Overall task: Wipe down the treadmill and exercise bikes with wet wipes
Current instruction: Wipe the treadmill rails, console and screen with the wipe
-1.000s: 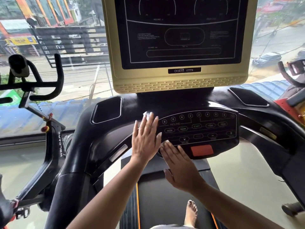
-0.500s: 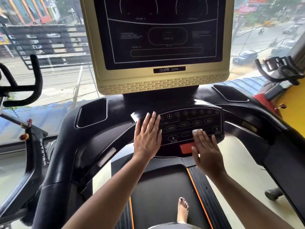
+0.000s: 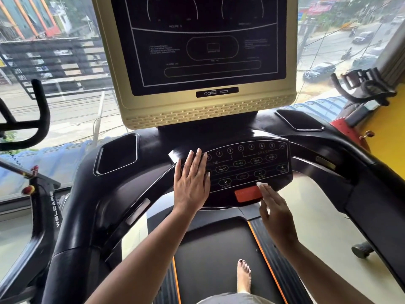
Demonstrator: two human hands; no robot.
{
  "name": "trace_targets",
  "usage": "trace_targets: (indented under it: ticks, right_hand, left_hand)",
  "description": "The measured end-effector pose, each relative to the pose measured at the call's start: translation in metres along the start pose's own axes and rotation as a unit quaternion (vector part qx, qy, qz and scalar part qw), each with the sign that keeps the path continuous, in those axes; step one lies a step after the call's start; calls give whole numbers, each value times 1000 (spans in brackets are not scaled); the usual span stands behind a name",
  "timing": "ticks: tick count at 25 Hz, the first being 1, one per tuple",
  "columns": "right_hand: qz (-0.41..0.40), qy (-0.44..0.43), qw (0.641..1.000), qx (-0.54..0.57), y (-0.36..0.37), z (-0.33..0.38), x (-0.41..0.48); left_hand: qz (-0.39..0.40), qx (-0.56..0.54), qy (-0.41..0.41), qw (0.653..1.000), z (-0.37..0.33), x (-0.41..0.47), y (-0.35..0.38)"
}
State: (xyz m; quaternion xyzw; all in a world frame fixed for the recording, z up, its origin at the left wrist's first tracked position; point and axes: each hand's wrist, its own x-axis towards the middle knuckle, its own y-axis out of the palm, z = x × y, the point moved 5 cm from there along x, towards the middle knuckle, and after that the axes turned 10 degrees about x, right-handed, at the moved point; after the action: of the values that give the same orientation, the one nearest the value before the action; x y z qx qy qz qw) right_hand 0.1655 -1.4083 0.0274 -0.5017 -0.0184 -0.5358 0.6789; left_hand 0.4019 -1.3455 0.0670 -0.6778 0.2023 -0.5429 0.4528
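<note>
Head view, exercise bike (image 3: pixel 42 110): well left of the button panel (image 3: pixel 247 167)
Left hand (image 3: pixel 192 183): flat on panel's left end, fingers straight and together
Wet wipe (image 3: pixel 262 184): at panel's lower edge, just right of orange button (image 3: pixel 247 193)
Right hand (image 3: pixel 277 213): below panel, fingers straight, pressing the wipe
Panel wiping: probably best with light, even, overlapping strokes so no key triggers

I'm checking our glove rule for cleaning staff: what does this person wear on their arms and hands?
Nothing that shows. The left hand and right hand are ungloved, with no rings, watch or bracelets visible. No sleeves appear along either arm up to the picture's lower edge. The left hand's fingernails are long and look pale; the right hand's are too blurred to judge.
</note>
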Motion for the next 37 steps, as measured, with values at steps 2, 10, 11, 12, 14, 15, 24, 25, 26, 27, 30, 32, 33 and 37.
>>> trace_targets:
  ticks: [2, 10, 11, 12, 14, 15, 24, 25, 26, 27, 30, 32, 33, 37]
  right_hand:
    - [2, -4, 1000, 5, -11, -6, 2]
    - [47, 76, 973, 215, 23, 45, 42]
    - [54, 25, 980, 188, 28, 54, 40]
    - [51, -19, 990, 130, 30, 59, 39]
    - [23, -48, 999, -12, 29, 59, 39]
    - [12, -51, 998, -40, 29, 62, 39]
    - [67, -96, 991, -70, 15, 19, 17]
    - [63, -53, 993, -80, 7, -1, 23]
    - [67, -13, 994, -83, 0, -21, 29]
    - [70, 19, 994, -82, -7, -37, 35]
    - [54, 81, 993, -62, -18, -58, 40]
    - [28, 96, 995, -27, -8, -43, 27]
    - [33, 79, 996, -11, 0, -28, 16]
    - [44, 56, 997, 1, 9, -23, 9]
  left_hand:
    - [-1, 2, 2, 1000, 0, -1, 0]
    - [-3, 7, 3, 1000, 0, 0, 0]
    - [-2, 7, 3, 1000, 0, -1, 1]
    - [-3, 7, 3, 1000, 0, -1, 1]
    - [-3, 7, 4, 1000, 0, -1, 1]
    - [-4, 7, 4, 1000, 0, -1, 0]
    - [-1, 25, 0, 1000, -4, 0, 2]
    - [-2, 27, -3, 1000, -5, 0, 2]
    - [-3, 26, -7, 1000, -6, 0, 2]
    - [-4, 23, -12, 1000, -7, 1, 1]
    - [0, 16, -26, 1000, -12, 2, 0]
    - [3, 17, -22, 1000, -16, 4, 1]
    - [4, 19, -16, 1000, -17, 6, 2]
    - [3, 26, -1, 1000, -19, 9, 4]
